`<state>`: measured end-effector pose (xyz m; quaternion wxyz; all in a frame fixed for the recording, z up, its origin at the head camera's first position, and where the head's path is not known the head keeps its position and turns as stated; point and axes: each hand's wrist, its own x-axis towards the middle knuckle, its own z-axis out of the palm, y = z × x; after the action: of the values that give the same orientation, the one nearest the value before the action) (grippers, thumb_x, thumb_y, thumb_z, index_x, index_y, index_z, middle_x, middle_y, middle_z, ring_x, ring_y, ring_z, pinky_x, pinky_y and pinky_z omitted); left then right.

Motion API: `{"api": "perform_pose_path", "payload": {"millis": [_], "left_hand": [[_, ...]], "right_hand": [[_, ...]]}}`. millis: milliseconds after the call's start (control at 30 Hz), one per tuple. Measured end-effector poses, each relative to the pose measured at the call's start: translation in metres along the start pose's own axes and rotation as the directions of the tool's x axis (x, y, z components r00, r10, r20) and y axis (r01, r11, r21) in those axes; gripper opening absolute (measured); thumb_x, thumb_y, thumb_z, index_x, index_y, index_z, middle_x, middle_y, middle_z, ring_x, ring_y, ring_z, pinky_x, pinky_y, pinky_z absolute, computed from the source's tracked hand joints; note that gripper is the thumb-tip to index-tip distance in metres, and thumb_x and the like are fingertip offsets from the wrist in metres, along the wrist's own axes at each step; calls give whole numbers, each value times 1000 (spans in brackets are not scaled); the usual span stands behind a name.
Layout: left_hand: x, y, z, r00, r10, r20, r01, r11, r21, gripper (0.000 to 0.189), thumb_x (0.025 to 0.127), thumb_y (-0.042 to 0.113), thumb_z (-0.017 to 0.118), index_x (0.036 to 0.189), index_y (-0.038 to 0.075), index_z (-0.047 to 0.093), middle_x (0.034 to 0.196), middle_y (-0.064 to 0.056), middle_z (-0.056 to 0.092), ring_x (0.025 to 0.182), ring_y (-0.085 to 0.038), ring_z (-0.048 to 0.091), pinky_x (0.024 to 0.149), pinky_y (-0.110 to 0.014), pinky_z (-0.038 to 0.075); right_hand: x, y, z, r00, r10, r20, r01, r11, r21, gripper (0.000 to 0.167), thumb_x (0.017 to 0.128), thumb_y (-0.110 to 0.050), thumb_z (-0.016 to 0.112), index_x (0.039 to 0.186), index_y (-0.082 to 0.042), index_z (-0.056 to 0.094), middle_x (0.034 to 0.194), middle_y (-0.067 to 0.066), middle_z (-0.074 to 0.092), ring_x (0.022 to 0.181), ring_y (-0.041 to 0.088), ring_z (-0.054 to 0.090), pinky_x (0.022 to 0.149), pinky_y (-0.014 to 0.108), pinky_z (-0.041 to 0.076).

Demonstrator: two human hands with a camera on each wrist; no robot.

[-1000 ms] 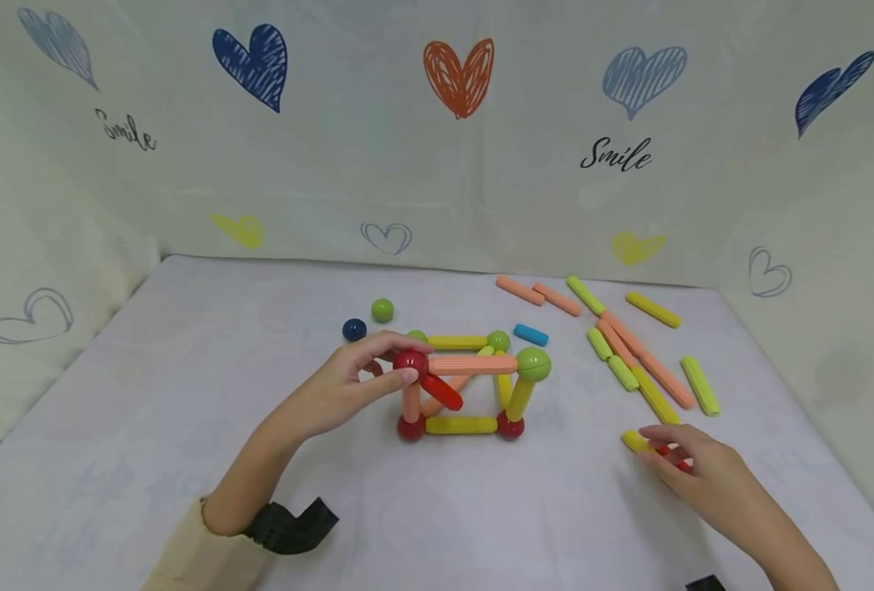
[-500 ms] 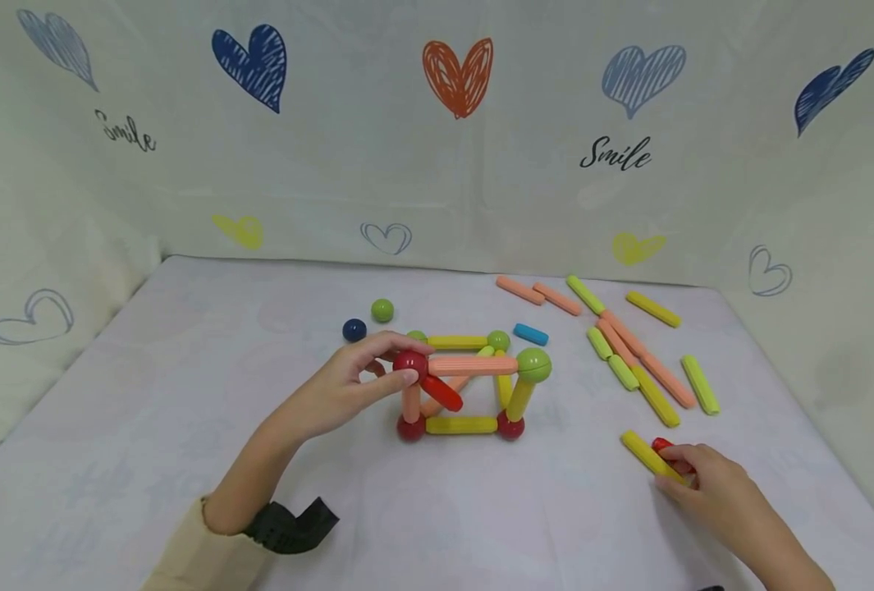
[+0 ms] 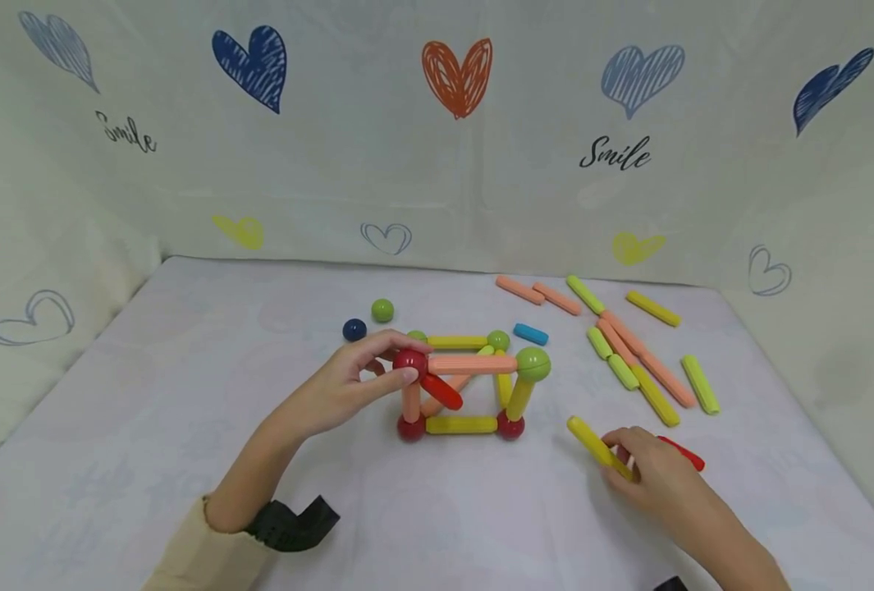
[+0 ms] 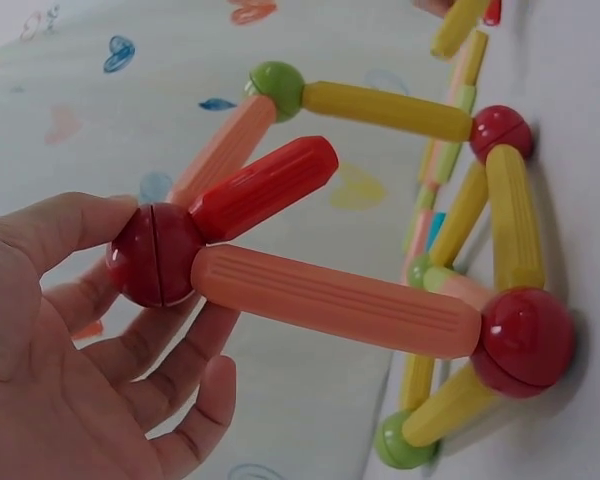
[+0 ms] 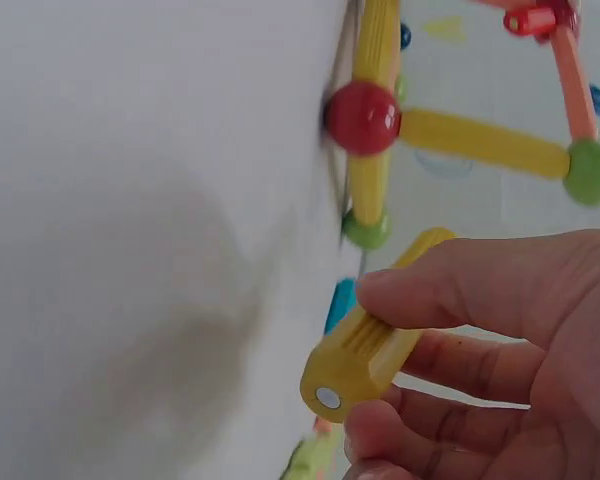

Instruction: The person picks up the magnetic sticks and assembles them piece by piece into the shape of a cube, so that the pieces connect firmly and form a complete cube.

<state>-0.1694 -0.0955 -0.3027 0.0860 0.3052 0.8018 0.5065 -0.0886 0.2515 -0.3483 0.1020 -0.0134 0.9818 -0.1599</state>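
- Landmark: an open box-like frame of grooved plastic rods and glossy balls [image 3: 462,424], standing on a pale, smooth cloth-like surface [image 3: 481,517].
- Just changed: a ribbed yellow plastic rod [image 3: 590,439] has come away from a smaller red plastic rod [image 3: 684,454] and lies nearer the frame, on its right. For the building in hand, I judge this singles out one piece; it is joined to nothing yet.
- Right hand [image 3: 654,476]: grasping that yellow rod between thumb and fingers, right of the frame and apart from it. Red rod lies beyond the hand, farther from the frame, partly hidden.
- Left hand [image 3: 344,386]: unchanged, pinching a shiny dark-red ball [image 4: 155,255] at the frame's upper near-left corner.
- From that ball juts a short, bright-red fluted rod [image 4: 267,190], its outer end free.
- Yellow rod is faceted with tapered ends; a pale round disc [image 5: 327,398], metallic-looking, sits in the end face.
- Balls show a fine seam round the middle. Loose ones, green [image 3: 382,309] and navy [image 3: 354,330], rest behind the frame, to its left. A stubby blue rod [image 3: 531,334] lies behind it, to the right.
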Motion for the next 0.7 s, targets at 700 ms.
{"api": "perform_pose_path", "payload": {"millis": [700], "left_hand": [[1,-5,2,999,12,46,-9,999,-49,29,95,13,50,124,10,47,118,-6,55,102,-20,50,83,-32,46]], "right_hand": [[16,-115,10,956,-237,-176,234,972,-36,25,79,-15,73,99,-7,62,89,1,62,70,8,54,68,27,53]]}}
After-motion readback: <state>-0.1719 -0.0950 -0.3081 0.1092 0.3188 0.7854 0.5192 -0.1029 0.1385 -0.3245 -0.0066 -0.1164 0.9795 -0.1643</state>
